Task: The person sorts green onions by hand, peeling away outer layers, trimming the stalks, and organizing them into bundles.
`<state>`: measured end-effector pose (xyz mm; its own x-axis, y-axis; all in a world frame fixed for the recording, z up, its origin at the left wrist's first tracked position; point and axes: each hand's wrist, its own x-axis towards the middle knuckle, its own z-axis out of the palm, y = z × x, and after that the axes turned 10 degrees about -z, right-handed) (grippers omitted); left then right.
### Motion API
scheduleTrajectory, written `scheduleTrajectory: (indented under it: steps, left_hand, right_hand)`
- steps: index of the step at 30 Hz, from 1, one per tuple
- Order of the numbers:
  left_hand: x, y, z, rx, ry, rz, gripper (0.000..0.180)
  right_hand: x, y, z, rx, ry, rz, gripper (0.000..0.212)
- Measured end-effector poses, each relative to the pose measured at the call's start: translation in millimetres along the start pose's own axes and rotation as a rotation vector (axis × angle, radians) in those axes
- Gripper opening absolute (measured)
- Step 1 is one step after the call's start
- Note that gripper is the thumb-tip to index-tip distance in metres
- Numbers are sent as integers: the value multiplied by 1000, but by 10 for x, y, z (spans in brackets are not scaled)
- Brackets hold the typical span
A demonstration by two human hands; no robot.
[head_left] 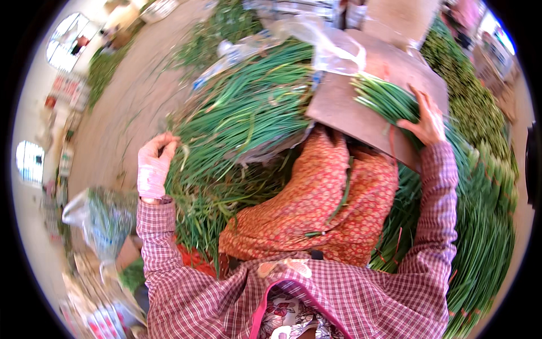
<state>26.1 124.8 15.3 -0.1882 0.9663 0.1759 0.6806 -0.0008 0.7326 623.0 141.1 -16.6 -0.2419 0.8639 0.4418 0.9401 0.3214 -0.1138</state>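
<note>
At the left, my left hand point(154, 161) has its thumb and fingertips pinched together, with a pale band around the wrist. A yellowed leaf point(184, 157) shows beside those fingertips; whether they grip it is unclear. To its right lies a loose heap of green onions point(259, 96). On a brown board point(339, 101) rests a small bunch of green onions point(384, 97), its pale ends pointing left. My right hand point(426, 121) curves over that bunch, thumb on the near side and fingers on the far side. The palm hides the bunch's other end.
Clear plastic sheeting point(322, 42) lies across the heap's far side. Tied bunches of green onions point(480, 237) are piled at the right. More greens point(468, 85) form a long pile behind them. A plastic bag of greens point(104, 217) stands at the left.
</note>
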Motion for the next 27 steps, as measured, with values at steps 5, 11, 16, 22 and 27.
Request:
scheduleTrajectory:
  steps: [5, 11, 16, 22, 27]
  left_hand:
    - [-684, -416, -507, 1013, 35, -186, 33]
    - [-702, 24, -208, 455, -212, -167, 29]
    - [-121, 388, 257, 206, -77, -29, 38]
    - [177, 239, 544, -21, -97, -98, 32]
    - [246, 75, 691, -192, -45, -134, 40]
  right_hand:
    - [341, -610, -82, 93, 105, -138, 69]
    - [850, -1465, 235, 329, -85, -330, 40]
    - [1113, -1995, 676, 474, 31, -437, 33]
    - [1549, -2719, 1125, 464, 94, -521, 34]
    - [1720, -2984, 1467, 391, 54, -545, 41]
